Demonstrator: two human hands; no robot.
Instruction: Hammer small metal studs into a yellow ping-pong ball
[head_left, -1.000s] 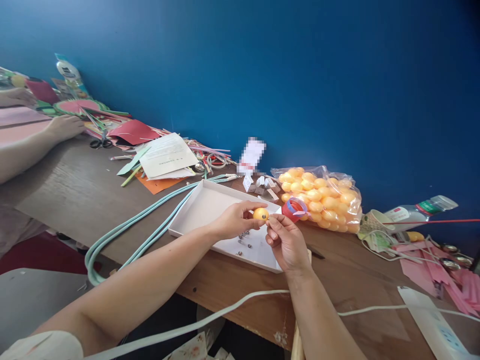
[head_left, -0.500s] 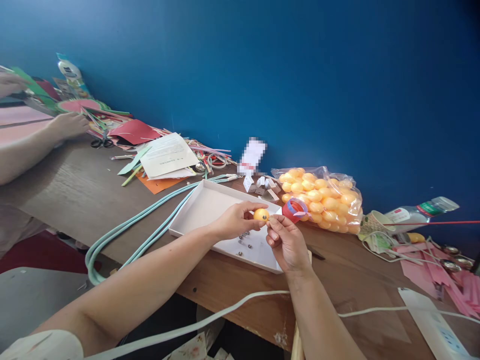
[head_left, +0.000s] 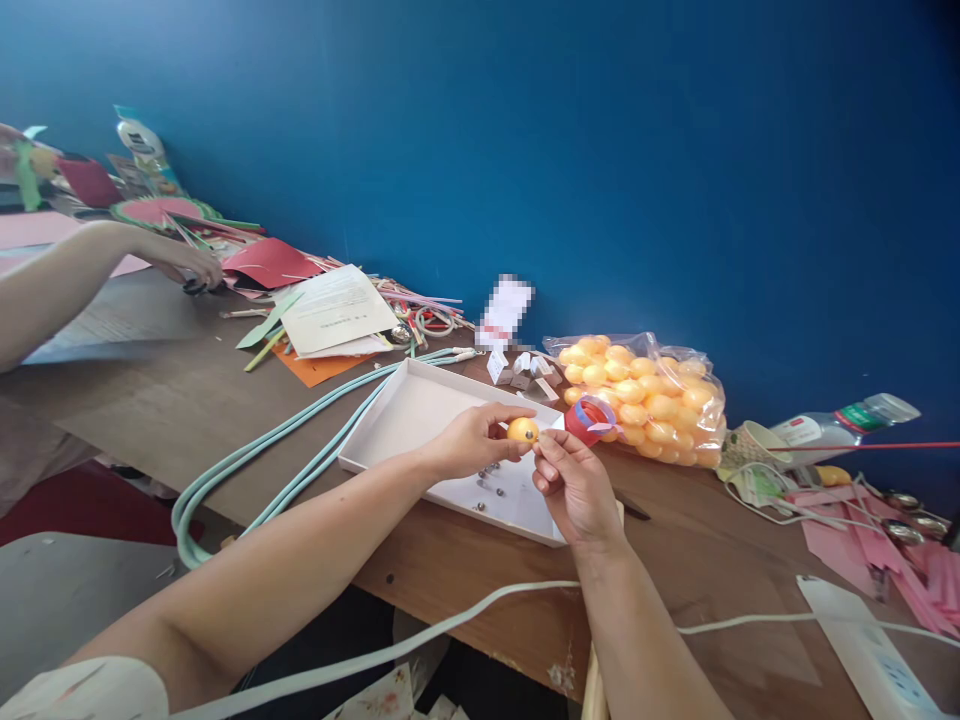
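Note:
Between the thumb and fingers of my left hand (head_left: 476, 440) is an orange ball (head_left: 522, 430), the size of a table tennis ball, with a small dark round spot on its right side. My right hand (head_left: 576, 480) is pinched closed right beside that spot; what its fingertips hold, if anything, is too small to make out. Both hands are above a shallow white box lid (head_left: 397, 425). Several small shiny metal pieces (head_left: 487, 485) lie in the lid, partly hidden under my hands.
A clear bag of orange balls (head_left: 652, 400) stands behind my right hand, beside a red tape roll (head_left: 589, 420). Pale green tubing (head_left: 300, 430) loops to the left. A white power strip (head_left: 862, 640) lies at right. Another person's hand (head_left: 191, 262) reaches for scissors at far left.
My hands and the ball stay almost exactly where they were. At the far left, the other person's hand has moved right and down onto the scissors.

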